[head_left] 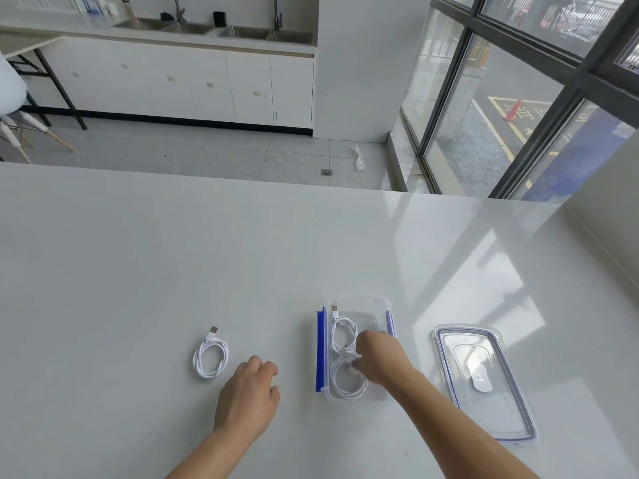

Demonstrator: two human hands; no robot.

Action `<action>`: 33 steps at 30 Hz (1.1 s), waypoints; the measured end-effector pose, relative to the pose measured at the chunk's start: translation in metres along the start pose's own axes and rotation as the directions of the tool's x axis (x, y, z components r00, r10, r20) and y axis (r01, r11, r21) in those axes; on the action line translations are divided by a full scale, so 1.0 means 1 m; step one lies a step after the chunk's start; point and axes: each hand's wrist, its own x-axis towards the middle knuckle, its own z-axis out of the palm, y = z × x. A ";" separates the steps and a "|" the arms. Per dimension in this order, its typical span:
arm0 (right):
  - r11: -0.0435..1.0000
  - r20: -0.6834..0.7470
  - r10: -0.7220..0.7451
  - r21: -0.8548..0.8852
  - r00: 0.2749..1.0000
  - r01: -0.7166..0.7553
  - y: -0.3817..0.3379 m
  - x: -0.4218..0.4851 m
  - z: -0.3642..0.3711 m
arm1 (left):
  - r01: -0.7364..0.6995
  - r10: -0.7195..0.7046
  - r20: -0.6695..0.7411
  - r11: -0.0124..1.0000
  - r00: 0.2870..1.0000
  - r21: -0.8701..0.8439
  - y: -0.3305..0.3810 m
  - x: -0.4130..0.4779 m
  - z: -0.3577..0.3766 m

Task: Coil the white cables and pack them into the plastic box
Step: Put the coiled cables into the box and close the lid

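Note:
A clear plastic box (363, 302) with blue side clips stands open on the white table. Two coiled white cables lie inside it: one at the far end (342, 331), one at the near end (347, 383). My right hand (378, 356) reaches into the box and its fingertips pinch the near coil by its plug. A third coiled white cable (210, 359) with a USB plug lies on the table to the left. My left hand (249, 395) rests on the table between that coil and the box, fingers curled, holding nothing.
The box's clear lid (484, 382) with a blue seal lies flat to the right of the box. The white table (138, 271) stretches far ahead and to the left. Beyond its far edge are floor, cabinets and a window wall.

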 end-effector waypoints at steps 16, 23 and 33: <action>0.916 -0.104 -0.300 0.245 0.948 0.316 -0.151 0.005 0.003 | 0.331 -0.286 -0.218 0.921 0.933 0.208 -0.121 -0.008 -0.016; 0.933 -0.006 -0.271 0.244 0.963 0.264 -0.189 0.032 0.035 | 0.382 -0.361 -0.143 0.911 0.921 0.156 -0.132 -0.018 0.000; 0.962 0.039 -0.212 0.185 0.976 0.202 -0.220 0.047 0.048 | 0.387 -0.363 -0.185 0.915 0.913 0.114 -0.135 -0.018 0.003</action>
